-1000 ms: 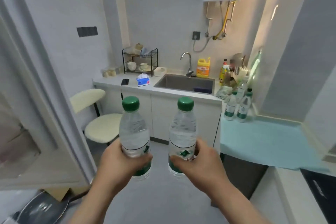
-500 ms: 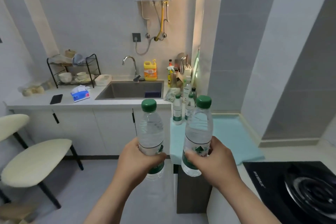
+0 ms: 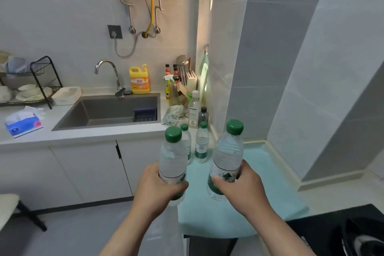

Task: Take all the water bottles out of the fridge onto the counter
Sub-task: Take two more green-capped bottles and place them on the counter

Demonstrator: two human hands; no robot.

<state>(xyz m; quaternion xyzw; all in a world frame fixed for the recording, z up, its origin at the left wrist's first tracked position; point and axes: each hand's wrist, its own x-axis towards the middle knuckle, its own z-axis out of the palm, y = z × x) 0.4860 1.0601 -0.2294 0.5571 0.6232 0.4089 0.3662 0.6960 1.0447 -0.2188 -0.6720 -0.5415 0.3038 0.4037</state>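
Forearms extended forward, upright bottle (image 3: 172, 160) gripped by left hand (image 3: 158, 189), tilted bottle (image 3: 227, 158) gripped by right hand (image 3: 243, 189), fingers (image 3: 218, 184) curled round green labels (image 3: 226, 175), print unreadable, yellow jug (image 3: 139, 79) marked 立白.

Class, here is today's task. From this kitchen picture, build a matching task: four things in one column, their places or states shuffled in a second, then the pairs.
1. yellow detergent jug
2. tissue pack
3. standing water bottle
4. left hand

A. on the teal mat
B. gripping a green-capped bottle
C. behind the sink
D. on the counter, left of the sink

Pairs: 1-C, 2-D, 3-A, 4-B
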